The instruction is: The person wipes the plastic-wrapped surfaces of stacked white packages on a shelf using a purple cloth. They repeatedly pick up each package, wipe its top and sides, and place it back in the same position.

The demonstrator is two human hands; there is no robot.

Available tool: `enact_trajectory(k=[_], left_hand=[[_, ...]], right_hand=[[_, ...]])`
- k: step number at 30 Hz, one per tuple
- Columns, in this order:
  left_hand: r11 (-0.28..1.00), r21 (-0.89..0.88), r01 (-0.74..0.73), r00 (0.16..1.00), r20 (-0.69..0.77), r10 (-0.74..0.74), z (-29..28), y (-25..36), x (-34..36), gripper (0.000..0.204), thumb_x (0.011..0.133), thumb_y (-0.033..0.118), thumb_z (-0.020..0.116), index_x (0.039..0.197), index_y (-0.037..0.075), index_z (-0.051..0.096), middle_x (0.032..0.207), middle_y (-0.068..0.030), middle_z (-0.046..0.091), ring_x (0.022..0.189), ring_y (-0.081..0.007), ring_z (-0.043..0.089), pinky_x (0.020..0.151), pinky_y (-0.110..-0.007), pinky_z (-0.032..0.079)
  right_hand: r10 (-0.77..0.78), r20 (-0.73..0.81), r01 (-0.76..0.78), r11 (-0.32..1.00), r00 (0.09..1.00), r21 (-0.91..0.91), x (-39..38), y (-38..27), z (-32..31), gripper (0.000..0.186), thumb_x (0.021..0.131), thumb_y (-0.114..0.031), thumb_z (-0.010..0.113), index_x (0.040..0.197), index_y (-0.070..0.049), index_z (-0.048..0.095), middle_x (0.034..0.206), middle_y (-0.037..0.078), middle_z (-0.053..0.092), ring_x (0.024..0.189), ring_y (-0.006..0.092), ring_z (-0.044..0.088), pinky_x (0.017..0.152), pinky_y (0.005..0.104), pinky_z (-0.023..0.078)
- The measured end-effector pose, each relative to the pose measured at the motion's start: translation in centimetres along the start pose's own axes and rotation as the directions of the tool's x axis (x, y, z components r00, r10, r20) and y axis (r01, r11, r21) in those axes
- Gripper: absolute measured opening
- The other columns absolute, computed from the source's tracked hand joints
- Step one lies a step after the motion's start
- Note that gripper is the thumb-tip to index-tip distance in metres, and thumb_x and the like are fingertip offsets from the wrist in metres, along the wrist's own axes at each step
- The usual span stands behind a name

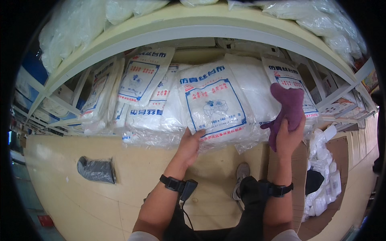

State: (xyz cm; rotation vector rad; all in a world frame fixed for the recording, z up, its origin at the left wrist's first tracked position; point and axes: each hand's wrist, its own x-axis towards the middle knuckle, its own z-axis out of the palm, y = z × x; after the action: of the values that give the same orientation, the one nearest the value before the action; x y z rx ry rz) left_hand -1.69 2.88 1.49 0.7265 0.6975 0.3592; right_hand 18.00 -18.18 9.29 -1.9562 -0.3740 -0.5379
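My left hand (189,145) pinches the lower edge of a clear plastic tablecloth packet (217,102), its thumb on top. The packet has a blue printed frame with a picture of a covered table, and it lies on a row of similar packets on the shelf. In my right hand (290,134) is a bunched purple cloth (287,96), held up in front of another tablecloth packet (295,78) at the right. Part of the cloth hangs below the fingers. The fingers of my left hand under the packet are hidden.
More tablecloth packets (142,76) stand and lean at the left of the shelf. Above runs a curved-looking upper shelf edge (201,30) with plastic bags on it. A dark plastic-wrapped item (96,169) lies on the floor; an open cardboard box (295,193) with white bags stands at right.
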Motion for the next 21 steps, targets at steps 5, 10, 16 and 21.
enact_trajectory(k=[5, 10, 16, 21], left_hand=[[0.992, -0.081, 0.094, 0.995, -0.007, -0.095, 1.6, 1.6, -1.4, 0.048, 0.104, 0.014, 0.060, 0.147, 0.001, 0.043, 0.141, -0.0141, 0.059, 0.123, -0.0317, 0.064, 0.100, -0.048, 0.057], [0.996, 0.031, -0.085, 0.984, 0.159, 0.079, -0.6, -1.5, 0.7, 0.045, 0.110, 0.035, 0.050, 0.146, 0.008, 0.051, 0.140, -0.0076, 0.062, 0.128, -0.0244, 0.060, 0.109, -0.042, 0.051], [0.995, -0.100, -0.015, 0.956, 0.291, 0.044, -3.0, -1.2, 1.3, 0.043, 0.111, 0.040, 0.049, 0.147, 0.017, 0.049, 0.143, -0.0070, 0.059, 0.131, -0.0220, 0.058, 0.110, -0.039, 0.051], [0.994, -0.077, 0.072, 0.997, 0.004, -0.072, 0.1, 0.6, -0.5, 0.040, 0.111, 0.021, 0.053, 0.148, 0.009, 0.043, 0.142, -0.0123, 0.059, 0.125, -0.0368, 0.063, 0.096, -0.062, 0.060]], right_hand=[[-0.230, 0.243, 0.269, 0.952, 0.943, -0.143, -4.1, -1.4, 2.3, 0.060, 0.082, -0.004, 0.068, 0.141, -0.001, 0.055, 0.122, 0.021, 0.064, 0.109, 0.0426, 0.062, 0.095, 0.0469, 0.051], [-0.397, 0.679, 0.533, 0.846, 0.618, 0.010, -13.6, -2.8, 6.5, 0.057, 0.088, -0.012, 0.061, 0.145, -0.014, 0.058, 0.160, 0.023, 0.043, 0.142, 0.0584, 0.039, 0.119, 0.0696, 0.024], [-0.463, 0.652, 0.617, 0.787, 0.601, -0.010, -14.0, -4.1, 6.6, 0.058, 0.082, -0.003, 0.063, 0.138, -0.019, 0.063, 0.150, 0.015, 0.052, 0.140, 0.0434, 0.049, 0.117, 0.0633, 0.034], [-0.435, 0.488, 0.588, 0.779, 0.757, -0.218, -8.6, 0.8, 6.3, 0.048, 0.081, 0.000, 0.061, 0.126, -0.015, 0.069, 0.139, 0.015, 0.061, 0.134, 0.0378, 0.055, 0.113, 0.0578, 0.039]])
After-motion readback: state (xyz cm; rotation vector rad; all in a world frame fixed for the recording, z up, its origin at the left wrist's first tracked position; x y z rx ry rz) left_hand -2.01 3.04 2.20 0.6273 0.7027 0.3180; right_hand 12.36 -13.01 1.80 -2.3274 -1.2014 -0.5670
